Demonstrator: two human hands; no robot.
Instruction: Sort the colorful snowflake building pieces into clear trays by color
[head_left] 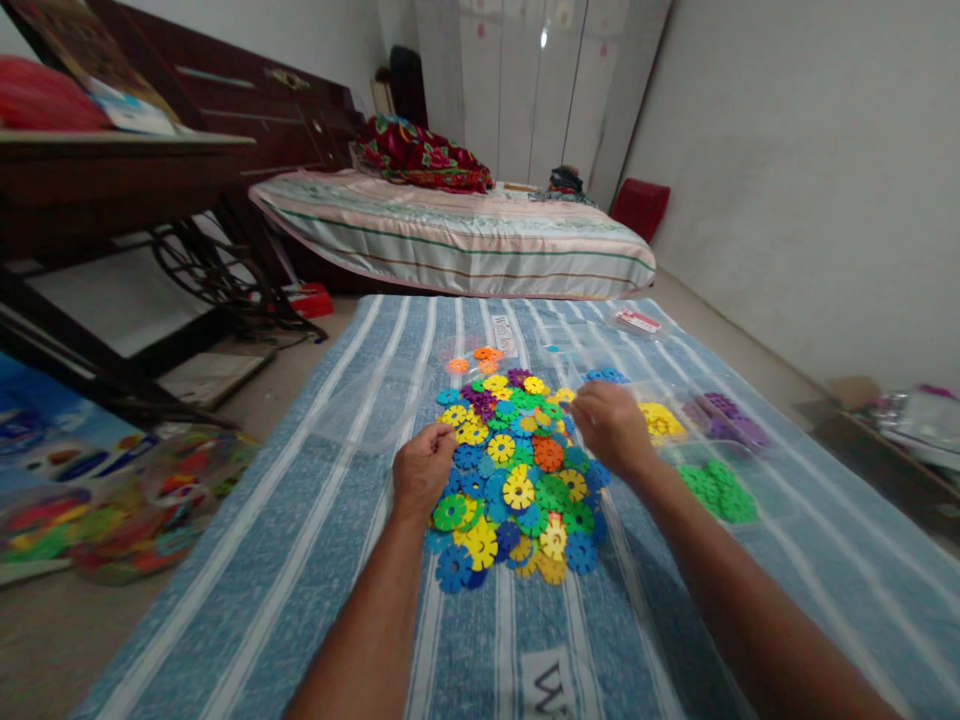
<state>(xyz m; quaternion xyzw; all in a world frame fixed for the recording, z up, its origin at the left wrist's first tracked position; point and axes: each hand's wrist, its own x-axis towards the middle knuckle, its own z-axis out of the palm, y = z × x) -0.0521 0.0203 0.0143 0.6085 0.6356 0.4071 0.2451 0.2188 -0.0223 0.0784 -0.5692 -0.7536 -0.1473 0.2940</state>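
two hands are seen. the fingers of the left hand [425,465] are curled in beside the left edge of one heap of flower-shaped plastic discs [517,487], mid-frame; those of the right hand [611,425] are drawn together at its upper right edge. whether a disc is gripped by either cannot be told. the heap is too overlapped to be counted. just above it, about four orange discs [458,366] are seen; right of centre, four single-colour groups are set out: blue discs [606,376], yellow discs [660,419], purple discs [724,420] and green discs [718,490]. all are borne by one striped cloth [247,590]. at upper centre, one bed [480,235] is topped by a floral quilt [420,155].
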